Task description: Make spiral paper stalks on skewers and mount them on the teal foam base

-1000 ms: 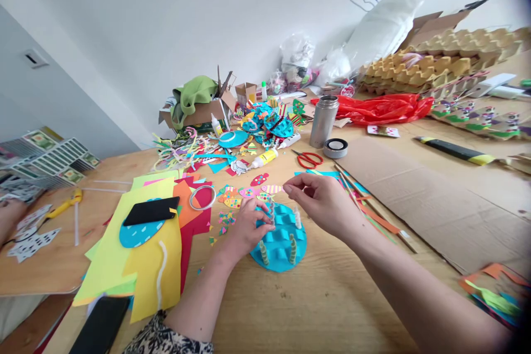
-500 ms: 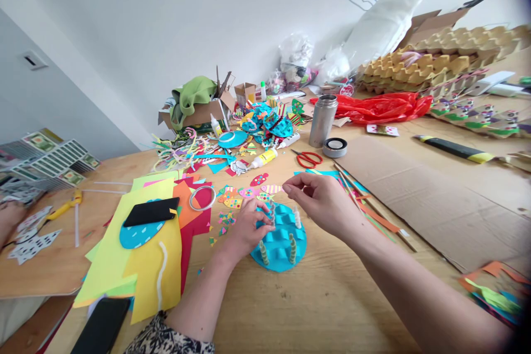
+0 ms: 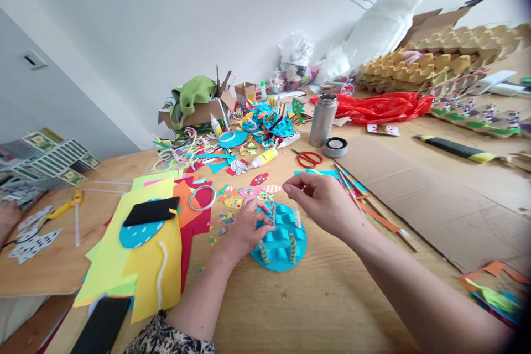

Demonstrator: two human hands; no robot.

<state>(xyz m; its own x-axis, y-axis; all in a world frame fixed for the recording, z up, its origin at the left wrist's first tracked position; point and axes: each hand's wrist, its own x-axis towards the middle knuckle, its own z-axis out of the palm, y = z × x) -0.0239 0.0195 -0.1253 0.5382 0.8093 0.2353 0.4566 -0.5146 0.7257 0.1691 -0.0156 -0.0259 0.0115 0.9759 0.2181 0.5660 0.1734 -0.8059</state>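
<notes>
A round blue paper disc (image 3: 280,244) with curled blue strips lies on the wooden table, and several twisted upright pieces stand on it. My left hand (image 3: 251,224) is at the disc's upper left edge, its thumb and fingers closed round a grey twisted piece (image 3: 272,213). Above the disc's upper right, my right hand (image 3: 313,196) is pinched; whatever is between its fingertips is too small to name. A white twisted piece (image 3: 297,218) stands just below it. Colourful paper fish (image 3: 233,199) lie beyond the disc.
Red scissors (image 3: 310,159), a steel flask (image 3: 323,120) and glue bottles (image 3: 264,158) are behind the hands. Coloured paper (image 3: 160,265) and a black phone (image 3: 151,211) lie left, cardboard (image 3: 398,188) right. Another person's hand (image 3: 9,221) shows at the far left.
</notes>
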